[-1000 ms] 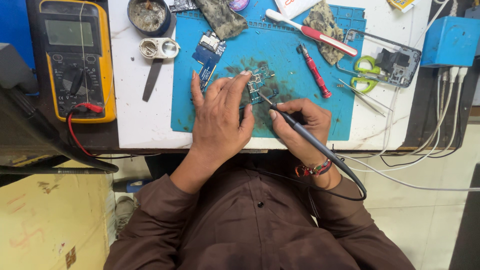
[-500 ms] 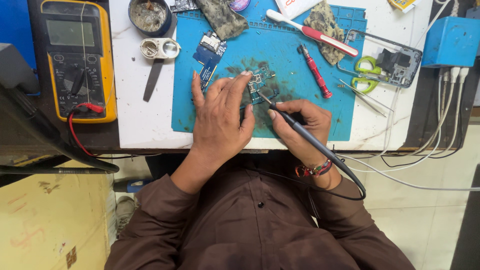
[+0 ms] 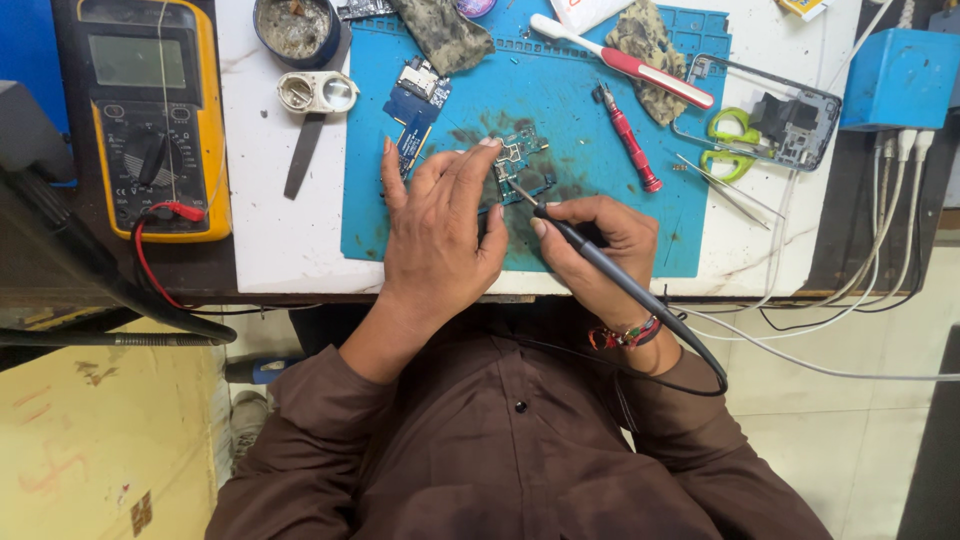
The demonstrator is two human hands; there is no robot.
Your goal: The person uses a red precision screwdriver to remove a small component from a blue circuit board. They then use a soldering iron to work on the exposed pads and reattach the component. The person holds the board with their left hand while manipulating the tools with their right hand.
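While the left hand [image 3: 440,235] pins the small circuit board [image 3: 520,165] flat on the blue mat [image 3: 580,220], fingers spread and holding nothing, the right hand [image 3: 600,245] grips the soldering iron [image 3: 590,258] pen-style, tip on the board (mid-job, I'd judge). Finished joints are too small to tell; the red screwdriver [image 3: 630,140] lies idle on the worktop [image 3: 275,235].
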